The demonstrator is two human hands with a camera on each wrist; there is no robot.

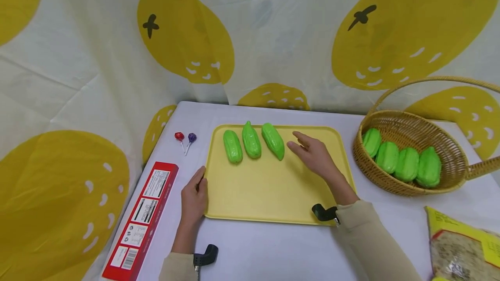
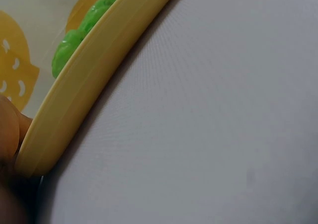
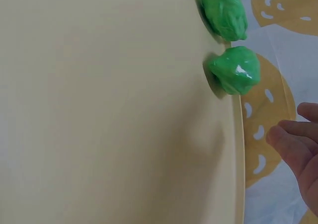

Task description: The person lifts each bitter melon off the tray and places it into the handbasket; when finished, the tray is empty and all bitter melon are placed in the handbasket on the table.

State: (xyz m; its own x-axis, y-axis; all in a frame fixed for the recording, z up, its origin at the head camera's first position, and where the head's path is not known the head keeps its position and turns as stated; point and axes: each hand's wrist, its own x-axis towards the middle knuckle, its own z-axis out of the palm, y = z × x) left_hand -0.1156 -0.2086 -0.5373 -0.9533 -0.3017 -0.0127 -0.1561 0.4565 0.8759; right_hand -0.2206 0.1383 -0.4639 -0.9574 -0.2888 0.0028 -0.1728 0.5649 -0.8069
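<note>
Three glossy green ribbed fruits, star-fruit-like in shape, lie in a row at the back of a yellow tray point(image 1: 269, 190): a left one point(image 1: 233, 146), a middle one point(image 1: 251, 141) and a right one point(image 1: 273, 141). My right hand point(image 1: 312, 155) hovers over the tray, just right of the right fruit. Its fingers are extended, apart from the fruit, and hold nothing; the right wrist view shows part of this hand point(image 3: 300, 149). At the tray's left edge, my left hand point(image 1: 194, 194) touches the rim with its fingers and thumb fairly straight. Only a sliver of it shows in the left wrist view.
A wicker basket point(image 1: 367, 170) with a tall handle stands at the right, several similar green fruits inside. Below it lies a yellow bag point(image 1: 461, 246). Along the left are a red box point(image 1: 142, 220), a red lollipop point(image 1: 179, 136) and a purple lollipop point(image 1: 192, 138). A patterned curtain hangs behind.
</note>
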